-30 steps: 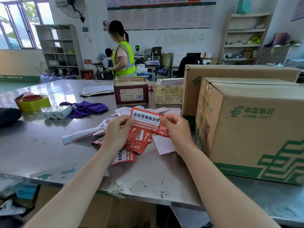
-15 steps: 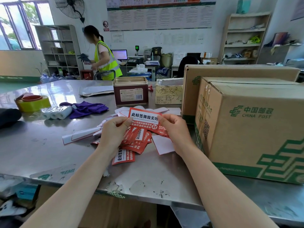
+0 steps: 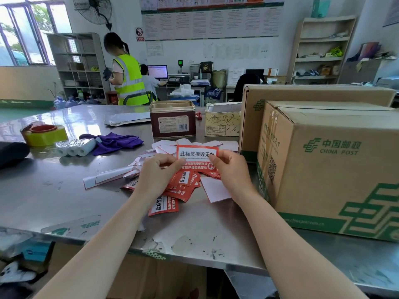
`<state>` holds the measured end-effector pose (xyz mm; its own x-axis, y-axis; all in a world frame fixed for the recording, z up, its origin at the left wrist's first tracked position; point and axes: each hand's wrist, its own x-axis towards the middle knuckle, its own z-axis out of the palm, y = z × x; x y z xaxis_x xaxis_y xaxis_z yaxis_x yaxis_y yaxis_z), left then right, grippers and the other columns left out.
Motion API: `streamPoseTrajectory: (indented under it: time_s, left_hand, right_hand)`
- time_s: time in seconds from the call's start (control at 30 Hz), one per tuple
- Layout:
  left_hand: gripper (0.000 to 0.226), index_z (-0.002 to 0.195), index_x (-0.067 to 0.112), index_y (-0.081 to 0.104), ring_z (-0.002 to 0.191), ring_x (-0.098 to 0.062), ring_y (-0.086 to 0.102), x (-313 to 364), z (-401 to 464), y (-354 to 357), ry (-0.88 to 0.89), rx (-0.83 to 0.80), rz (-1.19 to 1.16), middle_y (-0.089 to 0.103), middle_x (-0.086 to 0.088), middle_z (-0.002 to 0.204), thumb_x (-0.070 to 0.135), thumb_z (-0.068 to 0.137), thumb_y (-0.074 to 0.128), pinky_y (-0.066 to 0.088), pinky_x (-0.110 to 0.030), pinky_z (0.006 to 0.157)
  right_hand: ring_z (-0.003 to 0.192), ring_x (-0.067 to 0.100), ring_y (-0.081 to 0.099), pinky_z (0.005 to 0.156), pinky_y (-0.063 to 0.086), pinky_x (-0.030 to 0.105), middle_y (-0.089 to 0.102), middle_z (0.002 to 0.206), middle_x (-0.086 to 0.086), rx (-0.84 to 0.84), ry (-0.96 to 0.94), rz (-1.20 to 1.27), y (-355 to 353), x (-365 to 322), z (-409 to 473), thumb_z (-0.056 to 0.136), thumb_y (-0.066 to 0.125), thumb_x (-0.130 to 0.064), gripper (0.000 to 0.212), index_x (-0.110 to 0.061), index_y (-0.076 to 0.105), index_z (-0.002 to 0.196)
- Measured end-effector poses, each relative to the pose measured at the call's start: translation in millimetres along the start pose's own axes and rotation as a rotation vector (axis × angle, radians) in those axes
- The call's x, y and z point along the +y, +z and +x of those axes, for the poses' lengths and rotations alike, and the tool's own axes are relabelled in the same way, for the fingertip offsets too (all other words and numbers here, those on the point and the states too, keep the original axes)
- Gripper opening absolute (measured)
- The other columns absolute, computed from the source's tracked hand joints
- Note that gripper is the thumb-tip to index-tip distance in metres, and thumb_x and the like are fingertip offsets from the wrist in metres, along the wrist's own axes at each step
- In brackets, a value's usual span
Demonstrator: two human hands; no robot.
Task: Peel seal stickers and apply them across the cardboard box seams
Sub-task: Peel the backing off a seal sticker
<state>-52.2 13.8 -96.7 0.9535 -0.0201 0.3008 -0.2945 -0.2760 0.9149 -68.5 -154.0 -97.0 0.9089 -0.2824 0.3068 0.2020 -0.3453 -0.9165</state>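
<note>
- At the far left of the shiny steel table (image 3: 43, 190) lies a dark rounded object (image 3: 11, 153), cut off by the frame edge.
- Next to it sits a roll of yellowish packing tape (image 3: 44, 134) with a red core, lying flat.
- Just right of the tape lie three small white paper rolls (image 3: 75, 147) side by side, touching a crumpled purple cloth (image 3: 114, 142).
- Behind the cloth lies a flat silver-grey mailer bag (image 3: 127, 118).
- A loose heap of red seal stickers and white backing sheets (image 3: 181, 186) spreads over the middle of the table, near its front edge.
- The left hand (image 3: 157, 171) pinches the left edge of one red-and-white rectangular seal sticker (image 3: 197, 157) between thumb and curled fingers, holding it raised just above the heap.
- A dark red rectangular tin (image 3: 172, 119) with a gold rim and no lid stands behind the heap.
- To the tin's right stands a small open-topped cream carton (image 3: 222, 121) with scribbles on its front.
- The right hand (image 3: 233, 169) pinches the sticker's right edge, its thumb on the printed face and its fingers curled behind.
- A brown cardboard China Post box (image 3: 336, 169) with green printing stands on the table just right of the right hand, its top flaps closed.
- A second, larger brown cardboard box (image 3: 313, 93) stands directly behind it, touching it.
</note>
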Motion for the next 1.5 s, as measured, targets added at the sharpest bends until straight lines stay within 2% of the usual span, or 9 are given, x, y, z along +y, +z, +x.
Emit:
streamPoseTrajectory:
  time_s: [0.13,0.23,0.37,0.63,0.87,0.97,1.1,1.3,1.5]
  left_hand:
    - [0.005,0.09,0.03,0.067,0.087,-0.004,0.062,-3,1,1,0.102,-0.05,0.135,0.067,0.014,0.092,0.028,0.088,0.063,0.047,-0.02,0.077]
    - [0.009,0.094,0.026,0.067,0.086,-0.003,0.061,-6,4,2,0.143,-0.038,0.197,0.066,0.012,0.091,0.022,0.09,0.061,0.047,-0.018,0.076]
    - [0.018,0.107,0.024,0.064,0.085,0.0,0.057,-10,6,4,0.18,-0.046,0.306,0.063,0.011,0.094,0.02,0.091,0.059,0.042,-0.012,0.075]
    - [0.02,0.109,0.021,0.066,0.089,-0.005,0.06,-8,4,3,0.204,-0.056,0.322,0.064,0.008,0.098,0.018,0.09,0.06,0.044,-0.011,0.075]
    - [0.02,0.104,0.021,0.069,0.087,-0.01,0.064,-12,6,2,0.171,0.063,0.232,0.069,0.003,0.092,0.012,0.088,0.062,0.05,-0.022,0.078]
    - [0.024,0.107,0.021,0.068,0.084,-0.012,0.063,-11,6,3,0.191,0.129,0.185,0.068,0.001,0.089,0.01,0.087,0.062,0.052,-0.028,0.08]
    - [0.032,0.115,0.028,0.061,0.078,-0.004,0.061,-7,2,5,0.242,-0.035,0.183,0.068,0.009,0.085,0.012,0.088,0.062,0.048,-0.017,0.075]
    - [0.044,0.124,0.033,0.055,0.084,-0.006,0.063,-5,0,4,0.21,-0.162,0.056,0.069,0.003,0.09,0.009,0.088,0.062,0.049,-0.015,0.077]
    - [0.046,0.119,0.038,0.056,0.084,-0.005,0.064,-5,0,4,0.248,-0.193,0.05,0.07,0.009,0.084,0.005,0.087,0.061,0.049,-0.023,0.086]
  right_hand:
    - [0.091,0.011,0.061,0.071,0.054,0.021,0.065,0.105,0.003,0.093,-0.249,-0.264,1,4,-2,0.096,0.046,-0.022,0.028,-0.011,0.061,0.117]
    - [0.098,0.012,0.06,0.071,0.05,0.015,0.063,0.111,0.006,0.139,-0.317,-0.331,0,6,-1,0.095,0.046,-0.021,0.029,-0.012,0.06,0.119]
    - [0.103,0.014,0.06,0.079,0.056,0.025,0.061,0.114,0.006,0.154,-0.302,-0.271,0,4,-1,0.095,0.045,-0.023,0.029,-0.011,0.058,0.119]
    - [0.099,0.014,0.062,0.076,0.056,0.023,0.061,0.111,0.006,0.161,-0.302,-0.262,2,6,0,0.096,0.044,-0.025,0.028,-0.012,0.058,0.117]
    - [0.102,0.003,0.047,0.07,0.041,0.006,0.043,0.112,-0.005,0.265,-0.32,-0.287,1,2,-1,0.093,0.053,-0.025,0.032,-0.019,0.05,0.124]
    - [0.099,0.004,0.048,0.072,0.035,0.006,0.055,0.113,-0.001,0.09,-0.336,-0.372,6,2,-2,0.091,0.056,-0.025,0.024,-0.016,0.056,0.114]
    - [0.104,0.008,0.051,0.086,0.044,0.02,0.058,0.119,0.0,-0.184,-0.346,-0.377,20,0,-9,0.087,0.062,-0.025,0.031,-0.018,0.057,0.118]
    - [0.093,0.007,0.056,0.087,0.047,0.024,0.067,0.108,0.001,-0.148,-0.339,-0.354,16,-1,-9,0.088,0.062,-0.021,0.023,-0.014,0.065,0.109]
    - [0.087,0.002,0.053,0.072,0.037,0.004,0.069,0.105,0.004,-0.169,-0.366,-0.355,15,-4,-10,0.087,0.062,-0.016,0.022,-0.011,0.068,0.108]
